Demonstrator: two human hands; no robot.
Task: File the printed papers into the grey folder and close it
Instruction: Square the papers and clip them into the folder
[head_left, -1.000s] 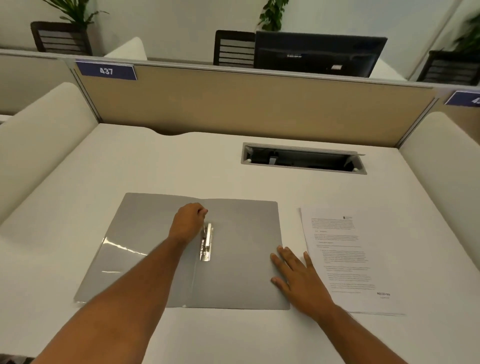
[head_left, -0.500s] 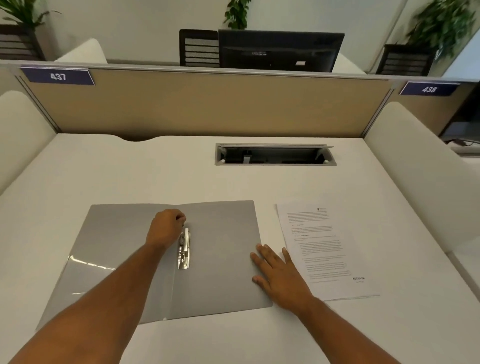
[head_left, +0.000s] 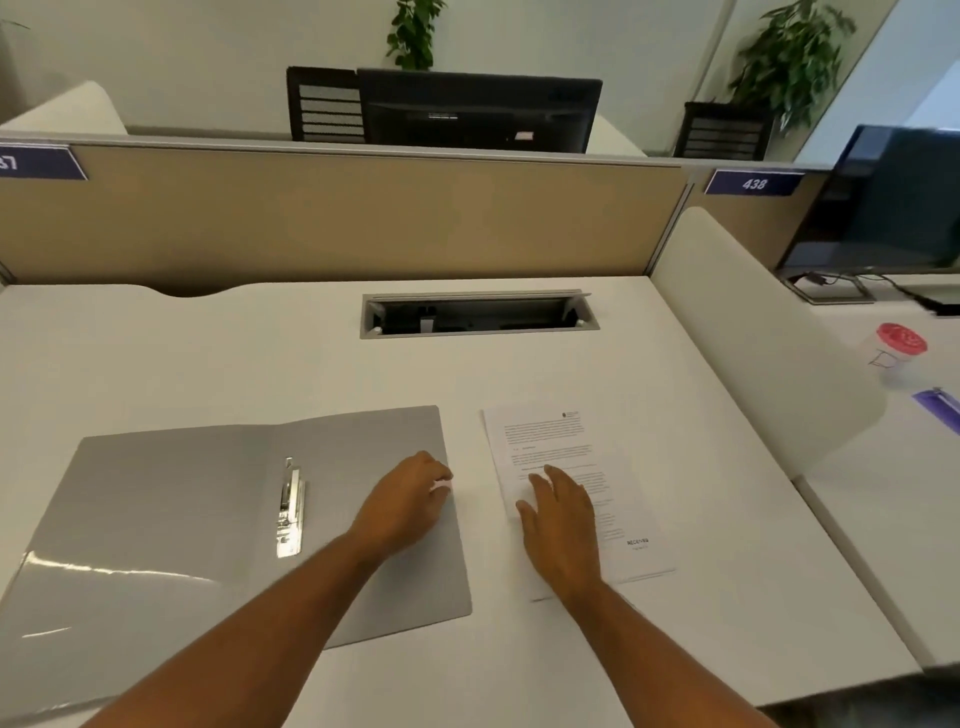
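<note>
**Inspector:** Start with the largest item. Where does the work stand?

**Assistant:** The white table (head_left: 208, 364) carries everything. The grey folder (head_left: 171, 519) lies open and flat on it at about eight o'clock from the table's middle, both leaves spread, the metal fastener (head_left: 291, 509) exposed along its spine. The printed papers (head_left: 571, 467) sit just beside the folder's right edge, at about four o'clock, not yet filed.

**Inspector:** And the hands?

**Assistant:** The left hand (head_left: 410, 499) rests at the right-hand leaf's outer edge, its grip curled, with something small and pale at the fingertips; I cannot tell what it is or whether it is pinched. The right hand (head_left: 561, 525) lies on the papers, grip spread, fingers flat, holding nothing.

**Inspector:** Your judgement on the step in hand?

**Assistant:** Picking up the sheets, I judge. To do it well: square the stack first, slide it toward nine o'clock rather than lifting one corner, keep the left hand steadying the leaf, and bring the punched edge to the fastener. I cannot see whether holes are punched.

**Inspector:** Risk?

**Assistant:** Sheets fanning apart, or the folder skidding.
</note>
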